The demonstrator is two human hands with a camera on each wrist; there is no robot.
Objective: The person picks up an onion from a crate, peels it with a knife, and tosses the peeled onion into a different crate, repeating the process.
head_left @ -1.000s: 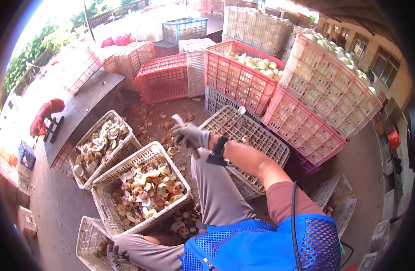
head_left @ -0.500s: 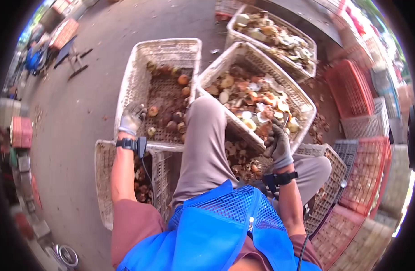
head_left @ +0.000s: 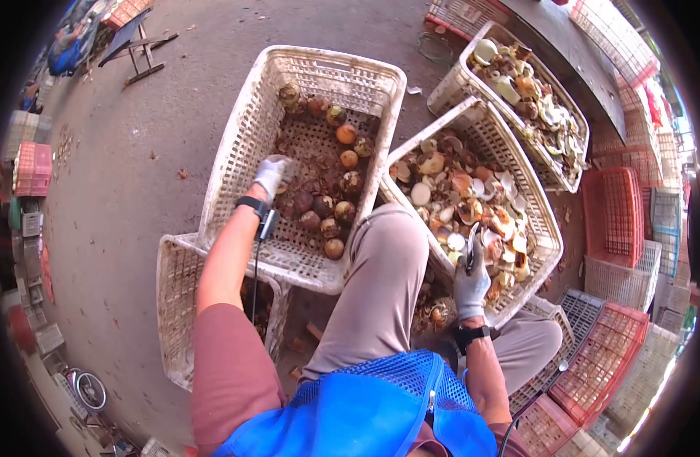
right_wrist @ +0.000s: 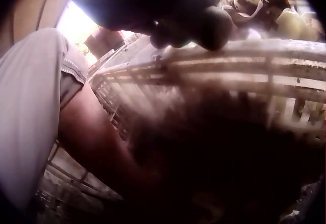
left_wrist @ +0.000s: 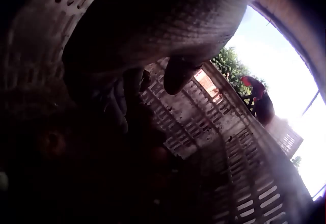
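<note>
My gloved left hand (head_left: 272, 175) reaches down into a dirty white crate (head_left: 236, 145) that holds loose brown onions (head_left: 334, 249). In the left wrist view its thumb (left_wrist: 178, 75) stands apart from the fingers, which point down into shadow. A small pale onion (head_left: 282, 186) shows beside the fingertips in the head view. The gloved right hand (head_left: 470, 286) grips a small knife (head_left: 473, 234) by its dark handle, blade upward. It is over the near side of a second white crate (head_left: 552, 236), filled with onion skins and cut pieces (head_left: 472, 209).
A third white crate (head_left: 582, 156) of peelings stands beyond, beside a dark low table (head_left: 571, 57). Another white crate (head_left: 178, 305) is close by the left arm. Red crates (head_left: 613, 213) are stacked at the right. The raised knee (head_left: 388, 251) sits between the two main crates.
The view has swung from the stacked crates at the right to the two near crates. The left hand has moved further inside the onion crate; the right hand remains by the peelings with the knife.
</note>
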